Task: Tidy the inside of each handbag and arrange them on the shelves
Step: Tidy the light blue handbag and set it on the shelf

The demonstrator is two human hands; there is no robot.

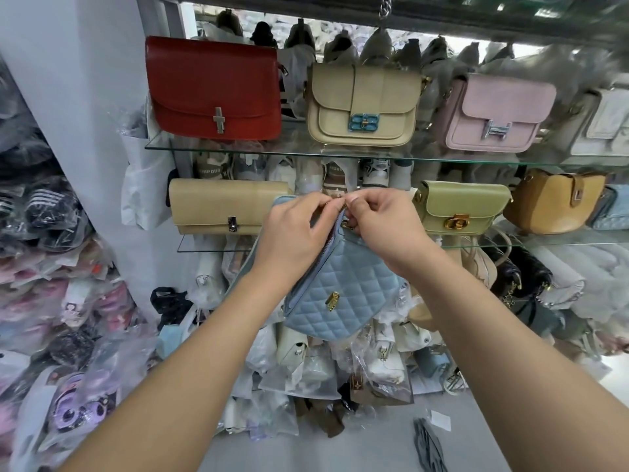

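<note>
- Hands meet mid-frame: left hand [299, 233] and right hand [383, 226] both pinch the top corner of the blue quilted handbag [347, 291].
- Steady that corner with one, pull straight along the zip [327, 246] with the other.
- Behind, the lower glass shelf [204, 249] shows a gap beside the beige clutch [218, 204].

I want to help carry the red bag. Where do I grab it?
Probably by its two short ends, coming from the front: the red bag stands upright on the glass shelf, no handle shows, and there is a gap before the beige bag.
</note>
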